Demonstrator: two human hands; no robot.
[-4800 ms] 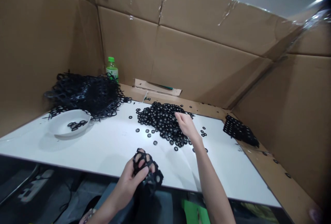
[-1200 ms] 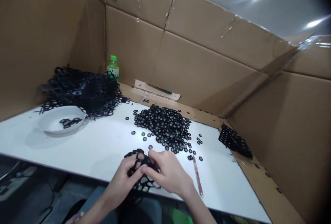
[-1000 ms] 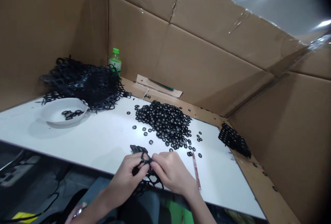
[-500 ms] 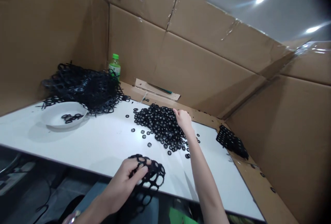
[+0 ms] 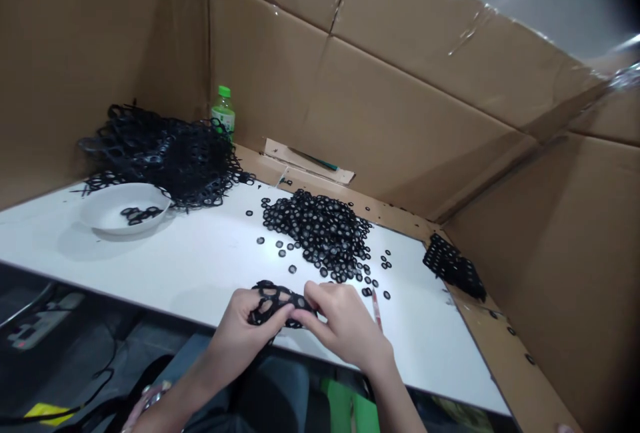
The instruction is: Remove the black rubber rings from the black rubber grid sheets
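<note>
My left hand [image 5: 245, 326] is closed around a black sheet with round holes [image 5: 267, 303], bunched up at the table's front edge. My right hand [image 5: 345, 323] pinches the right end of that same sheet, its thumb close to my left thumb. Just beyond the hands lies a heap of small black rings [image 5: 320, 230], with several loose ones scattered around it. A thin reddish pen-like object [image 5: 376, 310] lies beside my right wrist, partly covered by it.
A white bowl [image 5: 100, 220] with a few black rings stands at left. Behind it rises a tangled pile of black perforated scrap [image 5: 165, 153], near a green-capped bottle [image 5: 223, 113]. Stacked black perforated sheets [image 5: 453, 266] lie at right. Cardboard walls [image 5: 390, 93] enclose the white table [image 5: 200, 273].
My right hand has come back from the ring heap to the black sheet and now grips its right end. The sheet is more bunched in my left hand. The view has shifted slightly.
</note>
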